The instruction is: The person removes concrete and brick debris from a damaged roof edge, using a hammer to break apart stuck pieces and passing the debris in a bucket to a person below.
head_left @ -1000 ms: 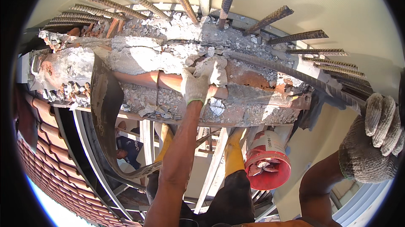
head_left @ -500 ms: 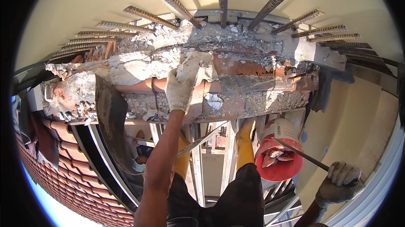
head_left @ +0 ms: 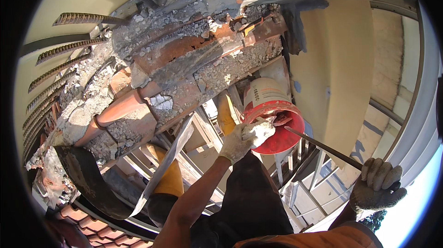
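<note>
My left hand [head_left: 247,138], in a pale work glove, reaches over the near rim of a red bucket [head_left: 277,144], fingers curled; whether it holds rubble is unclear. A reddish fragment lies inside the bucket. My right hand [head_left: 377,184], in a grey glove, is closed round the end of a long dark steel rod [head_left: 323,149] whose tip points toward the bucket. Up and left runs a broken wall top [head_left: 184,63] covered in grey rubble, with an orange clay pipe [head_left: 120,109] lying bare in it.
Rusty ribbed rebars [head_left: 76,18] stick out along the wall's far side. Below me are metal scaffold bars [head_left: 203,132], my yellow boots [head_left: 170,179], a black curved sheet [head_left: 87,179] and terracotta roof tiles [head_left: 87,220] at lower left. A yellow wall [head_left: 341,63] stands right.
My left hand has left the rubble on the wall and come down to the red bucket. My view swung left-down, and the right hand with the rod now sits lower right.
</note>
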The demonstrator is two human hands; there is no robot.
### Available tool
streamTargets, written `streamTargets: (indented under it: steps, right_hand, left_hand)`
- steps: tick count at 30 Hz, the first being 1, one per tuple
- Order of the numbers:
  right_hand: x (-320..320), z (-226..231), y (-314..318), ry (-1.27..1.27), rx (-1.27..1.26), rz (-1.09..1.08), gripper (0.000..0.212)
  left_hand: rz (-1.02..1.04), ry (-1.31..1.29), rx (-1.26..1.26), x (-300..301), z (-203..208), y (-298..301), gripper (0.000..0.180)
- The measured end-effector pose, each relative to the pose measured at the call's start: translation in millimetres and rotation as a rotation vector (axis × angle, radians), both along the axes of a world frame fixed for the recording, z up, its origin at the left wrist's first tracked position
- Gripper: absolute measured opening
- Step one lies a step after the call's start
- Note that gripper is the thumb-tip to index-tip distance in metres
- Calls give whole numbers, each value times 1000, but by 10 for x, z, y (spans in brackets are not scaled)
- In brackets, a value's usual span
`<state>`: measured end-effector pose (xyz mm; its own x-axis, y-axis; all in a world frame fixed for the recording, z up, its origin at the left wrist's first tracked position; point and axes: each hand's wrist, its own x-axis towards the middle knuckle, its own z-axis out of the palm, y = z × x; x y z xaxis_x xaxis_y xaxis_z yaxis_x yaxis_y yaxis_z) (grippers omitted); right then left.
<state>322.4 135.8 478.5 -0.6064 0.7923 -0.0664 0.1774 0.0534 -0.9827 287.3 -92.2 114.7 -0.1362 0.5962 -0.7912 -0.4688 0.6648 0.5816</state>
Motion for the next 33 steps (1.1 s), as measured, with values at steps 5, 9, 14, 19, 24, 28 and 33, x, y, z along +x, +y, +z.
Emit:
streamTargets:
  steps: [5,9,14,19,24,28,33]
  right_hand:
    - [286,-179,111,-89,55,47,54]
    - [464,-344,162,-53,21,102,54]
    - [403,-568,297,3,-41,237,54]
    - [445,-635,411,29,-67,300,54]
    - [490,-787,741,120,-257,603,56]
    - [635,-887,701,70,-148,497,56]
    - [426,-874,313,41,-23,218,53]
  left_hand:
    - [235,106,125,-18,94,-55,90]
    - [325,1131,-537,-1519,-353,-696,77]
    - [69,1085,-783,-2764,-711,-1076,85]
    - [160,801,-793,-3136,-787,-1024,86]
    - [332,811,-685,-3230,-914,-1342,84]
    - [317,996,-640,-2950,-348,-1363,74]
    - [228,849,-444,-1589,154,-789,70]
